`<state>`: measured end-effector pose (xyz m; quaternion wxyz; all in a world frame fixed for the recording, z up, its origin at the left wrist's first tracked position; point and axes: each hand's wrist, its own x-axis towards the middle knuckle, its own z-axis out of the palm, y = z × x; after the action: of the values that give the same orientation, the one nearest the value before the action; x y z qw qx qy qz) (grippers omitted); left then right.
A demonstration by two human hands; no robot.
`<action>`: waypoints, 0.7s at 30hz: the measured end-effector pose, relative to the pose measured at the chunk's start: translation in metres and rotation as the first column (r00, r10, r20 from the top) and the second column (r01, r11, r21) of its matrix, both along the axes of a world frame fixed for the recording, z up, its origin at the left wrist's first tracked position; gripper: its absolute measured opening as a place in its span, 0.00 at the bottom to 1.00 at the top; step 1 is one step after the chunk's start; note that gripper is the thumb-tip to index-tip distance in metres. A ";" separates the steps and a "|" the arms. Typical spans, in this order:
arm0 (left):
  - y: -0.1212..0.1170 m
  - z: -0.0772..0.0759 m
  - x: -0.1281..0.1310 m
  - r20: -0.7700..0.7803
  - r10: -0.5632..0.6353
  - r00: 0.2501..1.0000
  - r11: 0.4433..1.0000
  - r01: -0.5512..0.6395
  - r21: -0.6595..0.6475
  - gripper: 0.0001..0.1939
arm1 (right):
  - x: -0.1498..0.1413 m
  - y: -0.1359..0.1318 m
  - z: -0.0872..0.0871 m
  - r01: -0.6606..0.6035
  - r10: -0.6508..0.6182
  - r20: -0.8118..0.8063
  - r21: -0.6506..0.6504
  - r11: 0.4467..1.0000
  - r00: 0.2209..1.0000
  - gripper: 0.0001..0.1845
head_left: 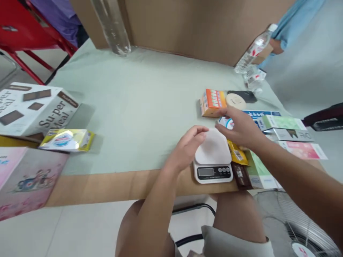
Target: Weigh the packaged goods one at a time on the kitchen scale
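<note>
A white kitchen scale [213, 150] sits near the table's front edge, its weighing plate bare and its display facing me. My left hand [187, 146] is at the scale's left side, fingers loosely bent and holding nothing. Over the far right corner of the scale is my right hand [239, 126], thumb and fingers apart. Between them a white and blue pack [227, 123] shows, partly covered by the hand. An orange box [212, 102] stands just beyond the right fingertips. Right of the scale lie a yellow packet [237, 153] and a dark brown packet [241, 175].
Several cartons, including a green and white box [284, 122], line the right side. Plastic bottles [253, 51] stand and lie at the back right; a tall clear bottle [115, 32] is at the back left. A Su-per Meal box [37, 107] and yellow pack [66, 140] are left.
</note>
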<state>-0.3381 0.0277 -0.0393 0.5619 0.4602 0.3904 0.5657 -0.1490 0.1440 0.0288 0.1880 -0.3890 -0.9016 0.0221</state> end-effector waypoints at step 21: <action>0.057 0.006 0.053 -0.185 0.006 0.983 0.993 0.016 0.114 0.20 | 0.070 0.092 0.014 0.055 0.040 0.695 -0.114 0.992 0.718 0.41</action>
<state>-0.2846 0.0843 -0.0334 0.4974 0.5431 0.4065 0.5407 -0.0792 0.2360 0.0427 -0.1891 -0.3833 -0.9014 -0.0694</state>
